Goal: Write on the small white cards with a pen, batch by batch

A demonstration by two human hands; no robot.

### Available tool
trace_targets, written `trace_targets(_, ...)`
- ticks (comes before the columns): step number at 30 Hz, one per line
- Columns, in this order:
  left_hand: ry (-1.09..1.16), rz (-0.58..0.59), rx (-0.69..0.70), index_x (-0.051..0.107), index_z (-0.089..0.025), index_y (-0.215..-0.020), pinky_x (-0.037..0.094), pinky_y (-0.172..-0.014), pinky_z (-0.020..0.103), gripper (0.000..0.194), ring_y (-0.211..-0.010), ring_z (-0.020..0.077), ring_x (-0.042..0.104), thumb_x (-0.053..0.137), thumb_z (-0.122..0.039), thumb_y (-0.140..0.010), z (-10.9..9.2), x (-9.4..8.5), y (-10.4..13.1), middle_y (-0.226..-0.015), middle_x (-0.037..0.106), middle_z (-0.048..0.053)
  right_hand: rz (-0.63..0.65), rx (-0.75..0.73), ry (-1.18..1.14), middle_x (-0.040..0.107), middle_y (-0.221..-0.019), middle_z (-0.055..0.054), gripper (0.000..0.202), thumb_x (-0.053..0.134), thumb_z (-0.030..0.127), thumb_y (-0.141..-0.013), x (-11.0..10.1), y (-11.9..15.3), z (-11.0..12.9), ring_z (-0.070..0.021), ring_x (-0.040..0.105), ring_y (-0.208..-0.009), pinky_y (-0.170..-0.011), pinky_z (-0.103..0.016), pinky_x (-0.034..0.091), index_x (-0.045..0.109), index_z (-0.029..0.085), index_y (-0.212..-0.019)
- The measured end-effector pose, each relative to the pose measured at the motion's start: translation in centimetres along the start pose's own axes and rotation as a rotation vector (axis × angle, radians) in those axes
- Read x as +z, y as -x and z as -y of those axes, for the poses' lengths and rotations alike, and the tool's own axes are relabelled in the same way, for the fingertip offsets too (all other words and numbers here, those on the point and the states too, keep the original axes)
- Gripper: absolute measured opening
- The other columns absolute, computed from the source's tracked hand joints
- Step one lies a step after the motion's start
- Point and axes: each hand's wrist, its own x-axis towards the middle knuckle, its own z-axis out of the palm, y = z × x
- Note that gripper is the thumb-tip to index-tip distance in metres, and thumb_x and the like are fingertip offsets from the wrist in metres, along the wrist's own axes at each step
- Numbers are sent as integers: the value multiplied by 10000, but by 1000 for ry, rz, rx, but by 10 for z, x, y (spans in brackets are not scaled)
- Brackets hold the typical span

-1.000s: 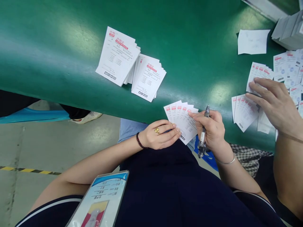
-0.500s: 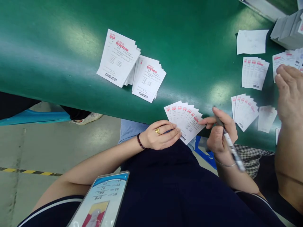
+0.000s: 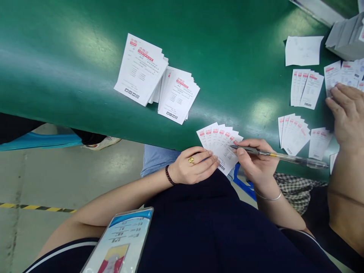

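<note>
Head view. Left hand (image 3: 196, 165) has the fan of cards (image 3: 224, 151) by its lower-left part: fingers together, slightly bent on top, thumb out of sight, so I can't tell how tight the grip is. Fan sits at the near edge of the desk (image 3: 227, 57), lower end past the edge, upper ends spread enough to show the red headings.

Right hand (image 3: 257, 161) is closed on the pen (image 3: 284, 156) near its writing end, thumb and fingers curled around the barrel. Dark tip is over the right part of the fan, back end points right. Can't confirm tip contact or any ink.

Step in hand, my read: pen brought to a card, left hand steadying the fan. Any tip move from here calls for small right-hand motion with the left pinning the cards; the overhang gives poor backing, and a sideways drag could shift the spread.

Around it: two card stacks, left one (image 3: 142, 72) just beside right one (image 3: 179, 94), farther up the desk. To the right, a fanned card group (image 3: 295, 136), a blank sheet (image 3: 303, 50) and a co-worker's hand (image 3: 348, 110) near more cards. Keep clear of that hand.
</note>
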Motion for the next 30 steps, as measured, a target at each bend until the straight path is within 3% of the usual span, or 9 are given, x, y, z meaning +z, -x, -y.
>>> trace_targets(7, -5, 5, -1, 714, -145, -891, 610, -751, 298, 95, -797, 145, 720, 645, -92, -853, -3, 1, -1, -883, 771, 4, 30, -144, 71, 634, -637, 29, 148, 652, 119, -765, 11, 3, -2, -128, 581, -529, -484, -288, 469, 676, 237, -851)
trace_targets(10, -2, -4, 3, 716, -151, -896, 608, -752, 292, 99, -798, 140, 716, 644, -97, -855, -2, 1, 0, -888, 771, -1, 65, -157, 150, 671, -628, 36, 144, 664, 124, -750, -4, -16, 5, -135, 624, -557, -489, -292, 503, 695, 260, -787)
trace_targets(13, 3, -19, 10, 715, -147, -898, 608, -742, 289, 100, -794, 139, 713, 653, -91, -843, 0, 2, 0, -883, 770, -3, 98, -106, 249, 757, -827, 61, 193, 670, 133, -761, -71, -68, -6, -169, 725, -850, -509, -246, 529, 722, 319, -751)
trace_targets(17, -1, -36, 22, 712, -159, -878, 607, -729, 281, 95, -785, 133, 707, 657, -92, -838, 1, 3, 0, -866, 765, -14, 157, -94, 570, 706, -1127, 203, 406, 643, 56, -743, -190, -140, -54, -194, 575, -1248, -581, -177, 511, 733, 439, -842)
trace_targets(19, 2, -38, 26, 712, -153, -882, 607, -728, 284, 87, -788, 137, 707, 664, -98, -835, 1, 4, 0, -870, 764, -7, 192, -65, 636, 640, -1238, 230, 463, 616, 33, -764, -216, -154, -68, -189, 519, -1305, -574, -133, 501, 728, 462, -897)
trace_targets(22, 1, -31, 26, 710, -157, -886, 608, -734, 284, 87, -799, 138, 710, 667, -101, -835, 2, 4, 1, -884, 763, -7, 172, -89, 493, 696, -1114, 229, 470, 640, 46, -757, -187, -137, -56, -144, 566, -1256, -523, -58, 474, 723, 481, -917)
trace_targets(24, 5, -29, 22, 705, -167, -884, 607, -742, 285, 91, -802, 136, 711, 658, -100, -844, 1, 3, 1, -890, 763, -6, 97, -62, 281, 753, -981, 130, 311, 636, 98, -797, -134, -105, -35, -172, 671, -1114, -451, -92, 495, 751, 386, -778)
trace_targets(27, 28, -24, 17, 693, -162, -902, 606, -749, 297, 90, -804, 147, 713, 652, -100, -850, 1, 3, 2, -903, 762, 14, 144, -73, 230, 760, -771, 72, 184, 695, 205, -793, -50, -46, -14, -163, 751, -808, -425, -156, 519, 728, 367, -713)
trace_targets(30, 40, -29, 15, 683, -161, -913, 602, -752, 305, 93, -801, 155, 716, 660, -100, -847, 1, 3, 2, -903, 762, 19, 88, -66, 201, 740, -709, 41, 101, 696, 273, -804, -1, -5, -13, -163, 736, -693, -457, -218, 548, 711, 371, -784)
